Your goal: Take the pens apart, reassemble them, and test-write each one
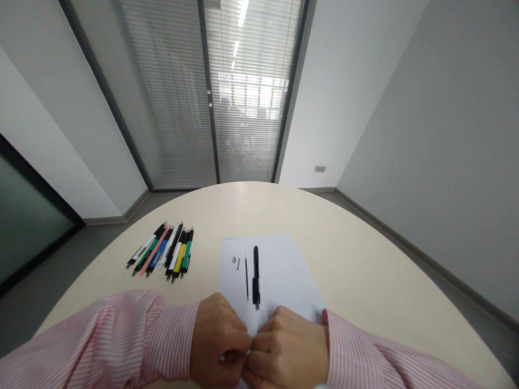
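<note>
Anything in left hand [217,340], right hand [286,348] hidden by fingers [263,341]; bits [234,260] on paper [284,275] too small to tell.

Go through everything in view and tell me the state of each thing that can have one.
Left hand, closed, pressed against the right hand.
Right hand, closed; anything held is hidden.
White paper sheet, flat on the table.
Black pen, lying on the paper.
Thin black refill, lying on the paper, apart from the pen.
Small grey part, lying on the paper.
Row of pens, side by side on the table.
Blinds, lowered.
</note>
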`<control>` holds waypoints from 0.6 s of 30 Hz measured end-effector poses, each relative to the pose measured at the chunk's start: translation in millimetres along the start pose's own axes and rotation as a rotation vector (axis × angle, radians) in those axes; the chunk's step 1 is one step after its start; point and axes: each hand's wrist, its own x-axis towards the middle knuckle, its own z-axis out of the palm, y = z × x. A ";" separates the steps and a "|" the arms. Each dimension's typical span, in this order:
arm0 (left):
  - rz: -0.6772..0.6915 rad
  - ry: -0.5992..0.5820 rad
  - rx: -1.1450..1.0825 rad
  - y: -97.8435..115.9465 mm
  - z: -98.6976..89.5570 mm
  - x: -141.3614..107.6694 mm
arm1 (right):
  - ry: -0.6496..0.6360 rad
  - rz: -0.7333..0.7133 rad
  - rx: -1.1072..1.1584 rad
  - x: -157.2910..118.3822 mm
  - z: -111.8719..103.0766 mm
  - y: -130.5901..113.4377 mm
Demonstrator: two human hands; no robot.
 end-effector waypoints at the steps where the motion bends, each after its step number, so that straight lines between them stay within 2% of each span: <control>1: 0.002 0.013 0.001 -0.1 0.9 -0.3 | -0.002 0.004 -0.002 -0.3 0.6 -0.2; 5: 0.011 0.027 0.015 0.3 2.2 -0.5 | 0.003 0.003 0.001 -1.5 1.8 -0.3; 8: 0.004 -0.008 0.023 -0.4 1.2 -0.6 | 0.119 0.021 0.097 -0.3 -4.5 2.5; 10: -0.001 -0.033 0.016 -1.2 0.4 -0.9 | 0.250 0.163 0.143 1.6 -11.3 7.0; 12: -0.008 -0.042 0.008 -1.6 -0.2 -1.2 | 0.335 0.398 0.137 3.7 -17.1 13.4; 15: -0.026 -0.027 0.010 -1.0 -0.8 -1.5 | 0.344 0.670 0.159 6.2 -19.9 22.8; 18: -0.034 -0.014 0.021 -0.2 -0.4 -1.6 | 0.269 0.728 0.170 7.7 -17.6 27.3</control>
